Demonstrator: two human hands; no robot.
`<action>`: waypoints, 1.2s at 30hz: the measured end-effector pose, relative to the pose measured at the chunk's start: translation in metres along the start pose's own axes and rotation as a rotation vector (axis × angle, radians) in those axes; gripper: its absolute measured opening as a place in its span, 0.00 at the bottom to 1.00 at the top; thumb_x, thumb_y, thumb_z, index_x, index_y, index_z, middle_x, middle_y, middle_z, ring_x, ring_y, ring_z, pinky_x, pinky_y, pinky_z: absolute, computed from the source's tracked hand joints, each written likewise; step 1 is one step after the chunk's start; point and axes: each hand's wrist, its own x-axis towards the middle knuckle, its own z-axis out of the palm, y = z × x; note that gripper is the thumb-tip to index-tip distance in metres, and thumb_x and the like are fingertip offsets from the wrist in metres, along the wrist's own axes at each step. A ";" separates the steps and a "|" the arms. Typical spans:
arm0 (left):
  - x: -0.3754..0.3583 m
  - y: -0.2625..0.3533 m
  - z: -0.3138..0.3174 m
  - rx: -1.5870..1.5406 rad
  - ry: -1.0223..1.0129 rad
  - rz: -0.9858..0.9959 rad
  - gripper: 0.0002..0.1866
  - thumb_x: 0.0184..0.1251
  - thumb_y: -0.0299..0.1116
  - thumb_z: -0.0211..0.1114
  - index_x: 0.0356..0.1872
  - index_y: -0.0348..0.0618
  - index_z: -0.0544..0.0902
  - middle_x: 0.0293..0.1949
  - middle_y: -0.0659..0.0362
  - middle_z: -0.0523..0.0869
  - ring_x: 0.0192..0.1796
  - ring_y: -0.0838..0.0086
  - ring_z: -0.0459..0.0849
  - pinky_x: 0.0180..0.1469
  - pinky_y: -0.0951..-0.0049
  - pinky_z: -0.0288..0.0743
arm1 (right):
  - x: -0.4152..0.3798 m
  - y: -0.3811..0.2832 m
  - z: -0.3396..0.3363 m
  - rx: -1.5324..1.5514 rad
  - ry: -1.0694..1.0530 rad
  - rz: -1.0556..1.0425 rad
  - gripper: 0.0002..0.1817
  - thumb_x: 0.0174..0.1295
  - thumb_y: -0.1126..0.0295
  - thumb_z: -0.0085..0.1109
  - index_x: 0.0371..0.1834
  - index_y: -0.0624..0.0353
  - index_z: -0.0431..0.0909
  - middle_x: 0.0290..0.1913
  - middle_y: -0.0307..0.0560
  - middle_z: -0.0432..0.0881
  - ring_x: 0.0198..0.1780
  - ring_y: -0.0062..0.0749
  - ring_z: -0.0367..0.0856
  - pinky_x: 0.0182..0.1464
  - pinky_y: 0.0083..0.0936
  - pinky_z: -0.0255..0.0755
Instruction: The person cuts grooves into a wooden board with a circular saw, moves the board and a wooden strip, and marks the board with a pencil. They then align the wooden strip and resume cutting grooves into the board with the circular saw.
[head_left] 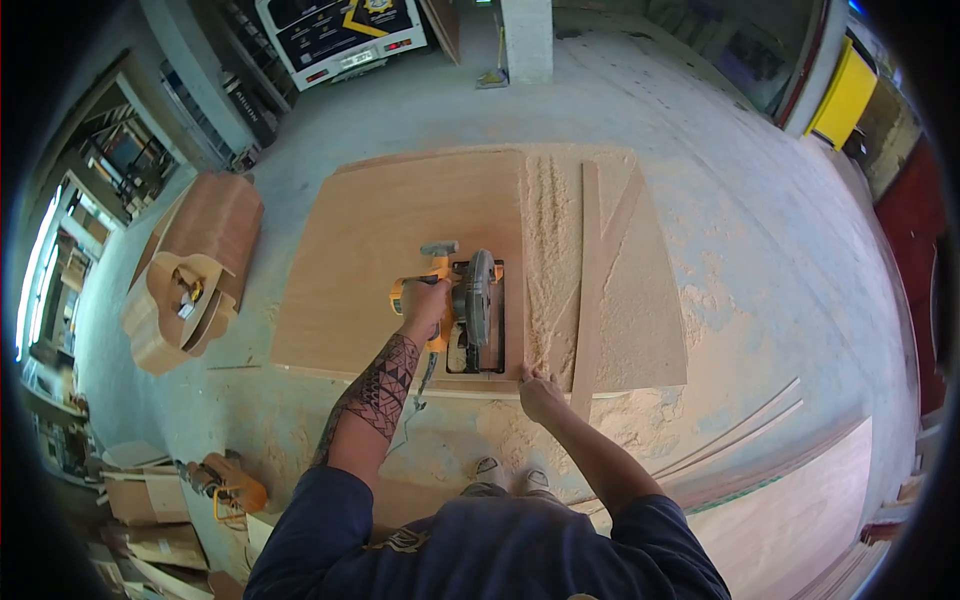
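Note:
My left hand (425, 300) is wrapped round the handle of an orange and grey circular saw (480, 290). The saw sits on a plywood sheet (400, 210), near its right edge, with a cord trailing towards me. At the sheet's near right corner, my right hand (542, 396) has its fingers closed on the plywood edge. Sawdust (548, 230) lies in ridges on the board surface just right of that sheet. A long narrow wood strip (588, 270) lies across this dusty surface, with another strip slanting beside it.
A curved wooden piece (195, 265) stands on the floor at left. Another orange power tool (235, 485) rests at lower left near wood offcuts (150, 500). Large panels (800, 490) lie at lower right, thin strips beside them. A vehicle (345, 40) and a pillar (527, 40) stand ahead.

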 end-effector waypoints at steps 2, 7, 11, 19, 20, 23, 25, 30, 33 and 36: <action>0.011 0.001 0.003 -0.008 -0.017 0.009 0.15 0.71 0.38 0.70 0.27 0.42 0.80 0.20 0.65 0.76 0.16 0.77 0.73 0.18 0.71 0.67 | -0.002 -0.003 0.005 0.020 0.035 0.019 0.27 0.77 0.72 0.41 0.77 0.70 0.67 0.85 0.61 0.58 0.83 0.57 0.62 0.80 0.68 0.54; 0.050 0.001 0.009 0.022 -0.055 0.024 0.13 0.71 0.38 0.69 0.28 0.43 0.80 0.20 0.66 0.75 0.15 0.77 0.71 0.19 0.71 0.67 | -0.001 -0.019 0.004 0.009 0.020 0.102 0.28 0.78 0.70 0.39 0.78 0.71 0.64 0.84 0.65 0.59 0.83 0.57 0.63 0.81 0.66 0.53; 0.071 0.012 0.012 -0.003 -0.089 0.030 0.12 0.70 0.37 0.69 0.30 0.43 0.80 0.21 0.65 0.76 0.16 0.76 0.72 0.19 0.71 0.68 | 0.003 -0.019 0.027 0.158 0.235 0.166 0.23 0.76 0.67 0.43 0.69 0.67 0.73 0.81 0.66 0.66 0.80 0.56 0.69 0.79 0.67 0.56; 0.112 0.031 0.022 -0.057 -0.073 0.034 0.09 0.69 0.34 0.71 0.31 0.42 0.81 0.23 0.64 0.79 0.19 0.77 0.75 0.21 0.71 0.71 | 0.003 -0.023 0.031 0.300 0.217 0.243 0.35 0.77 0.70 0.41 0.86 0.65 0.51 0.65 0.69 0.82 0.65 0.55 0.84 0.80 0.62 0.56; 0.118 0.033 0.023 -0.051 -0.080 0.034 0.09 0.69 0.34 0.71 0.31 0.42 0.81 0.23 0.64 0.79 0.19 0.77 0.75 0.21 0.71 0.71 | 0.016 -0.015 0.061 0.240 0.325 0.205 0.36 0.74 0.71 0.44 0.86 0.66 0.52 0.63 0.68 0.84 0.62 0.56 0.86 0.78 0.62 0.58; 0.138 0.041 0.029 -0.052 -0.067 0.022 0.10 0.69 0.34 0.71 0.32 0.41 0.82 0.23 0.64 0.79 0.19 0.77 0.76 0.21 0.71 0.71 | 0.009 -0.017 0.045 0.210 0.327 0.176 0.38 0.70 0.73 0.47 0.84 0.70 0.53 0.59 0.66 0.86 0.59 0.56 0.87 0.76 0.62 0.61; 0.149 0.047 0.034 -0.039 -0.048 0.028 0.10 0.70 0.34 0.70 0.32 0.41 0.82 0.23 0.64 0.79 0.20 0.77 0.76 0.22 0.71 0.71 | -0.003 -0.018 0.021 0.235 0.221 0.179 0.39 0.68 0.74 0.49 0.83 0.72 0.54 0.57 0.66 0.87 0.59 0.56 0.88 0.75 0.63 0.62; 0.184 0.054 0.042 -0.023 -0.022 0.038 0.10 0.70 0.34 0.70 0.31 0.42 0.81 0.23 0.65 0.79 0.19 0.78 0.75 0.22 0.71 0.71 | 0.007 0.000 0.042 0.214 0.338 0.033 0.39 0.68 0.73 0.49 0.82 0.76 0.54 0.55 0.68 0.87 0.54 0.56 0.89 0.76 0.61 0.62; 0.200 0.062 0.046 -0.014 -0.013 0.043 0.10 0.70 0.34 0.70 0.30 0.43 0.80 0.23 0.65 0.78 0.19 0.78 0.74 0.22 0.71 0.70 | -0.002 0.003 0.012 0.263 0.235 0.004 0.38 0.68 0.72 0.49 0.82 0.76 0.55 0.56 0.69 0.87 0.53 0.56 0.90 0.76 0.58 0.62; 0.212 0.069 0.051 -0.032 -0.012 0.041 0.10 0.70 0.34 0.70 0.30 0.44 0.80 0.22 0.65 0.78 0.19 0.78 0.74 0.21 0.71 0.70 | -0.002 0.007 -0.012 0.273 -0.024 0.013 0.37 0.68 0.70 0.49 0.81 0.74 0.57 0.57 0.69 0.86 0.52 0.58 0.89 0.78 0.56 0.61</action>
